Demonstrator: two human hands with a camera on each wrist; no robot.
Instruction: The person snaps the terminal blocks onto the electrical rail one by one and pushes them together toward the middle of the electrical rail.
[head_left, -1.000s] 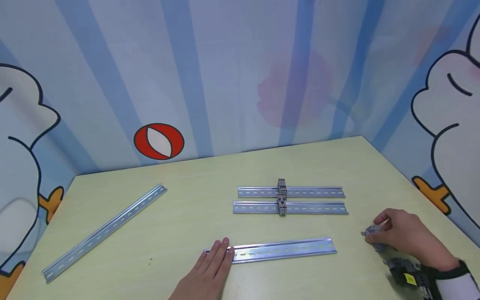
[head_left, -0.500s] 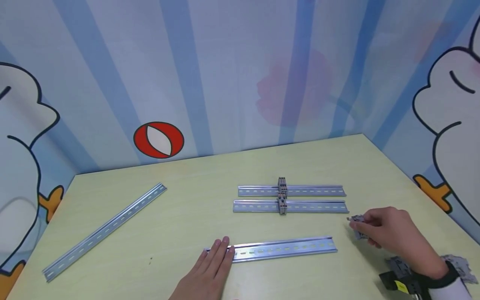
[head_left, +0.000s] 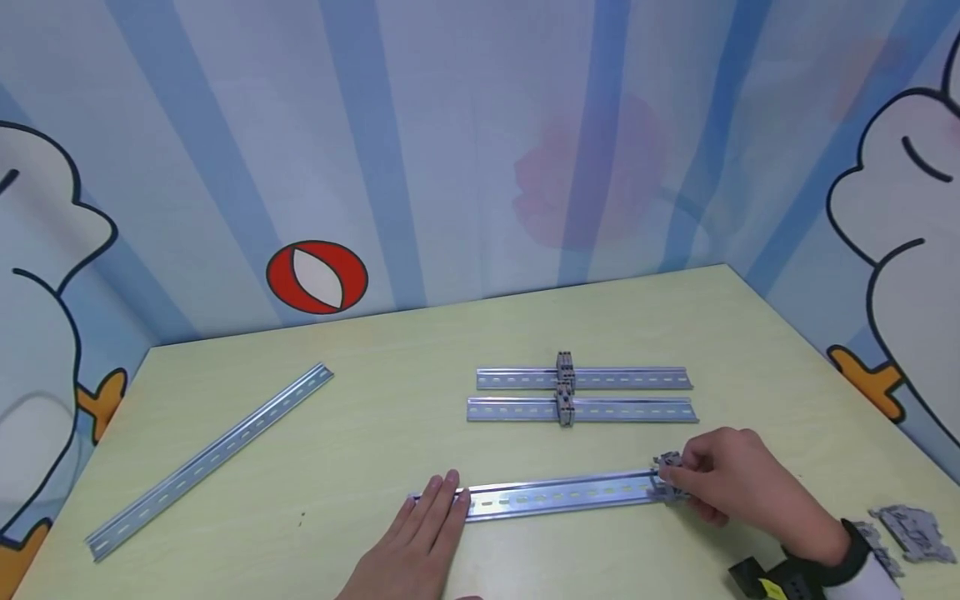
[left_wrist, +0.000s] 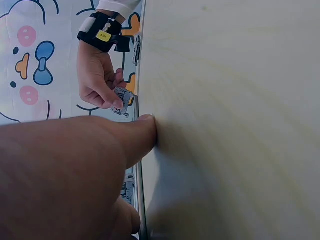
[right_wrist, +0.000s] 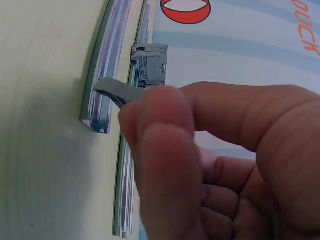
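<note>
My left hand (head_left: 412, 542) lies with straight fingers across the left end of the near slotted metal DIN rail (head_left: 562, 495). Over that rail's right end, my right hand (head_left: 738, 475) pinches a grey DIN-rail terminal block (head_left: 667, 461) between thumb and fingers. Seen from the right wrist, one narrow end of the terminal block (right_wrist: 116, 90) points toward the rail end (right_wrist: 97, 117), and the fingertips hide the rest. The left wrist view shows the block (left_wrist: 122, 100) hanging from the right fingers, side face visible.
Behind lie two parallel rails, the back rail (head_left: 630, 378) and front rail (head_left: 633, 410), each carrying grey terminal blocks (head_left: 565, 406) near the middle. Another rail (head_left: 210, 460) lies slanted at left. Loose terminal blocks (head_left: 913, 532) lie by the right wrist. A printed backdrop (head_left: 465, 167) borders the table.
My right hand has carried the terminal block leftward from the loose blocks on the right to the near rail's right end. The left hand has stayed on the rail.
</note>
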